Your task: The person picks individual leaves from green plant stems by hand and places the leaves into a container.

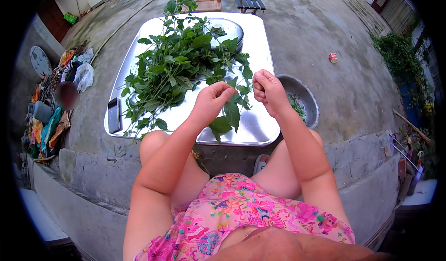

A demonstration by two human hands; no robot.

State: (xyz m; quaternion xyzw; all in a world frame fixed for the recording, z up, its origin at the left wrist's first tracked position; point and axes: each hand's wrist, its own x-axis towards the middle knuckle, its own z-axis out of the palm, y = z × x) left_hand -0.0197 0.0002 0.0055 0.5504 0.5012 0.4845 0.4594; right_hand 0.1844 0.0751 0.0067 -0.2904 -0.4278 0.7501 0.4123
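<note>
My left hand (216, 95) is at the right side of a heap of leafy green stems (174, 65), its thumb and index finger pinched on a leafy stem (231, 116) that hangs over the metal tabletop (254, 126). My right hand (267, 90) is raised by the table's right edge with its fingers curled; whether something small is between its fingertips I cannot tell. Beyond the heap stands a round lidded metal pan (228, 31), partly covered by leaves. A grey basin (313, 104) with small green pieces in it stands to the right, partly hidden by my right forearm.
A smartphone (114, 116) lies at the table's left edge. Behind the table are a wooden chair (208, 5) and a small slatted stool (250, 4). A red paper cup (333, 57) is on the concrete at the right. Bags and mixed clutter (52, 121) line the left side.
</note>
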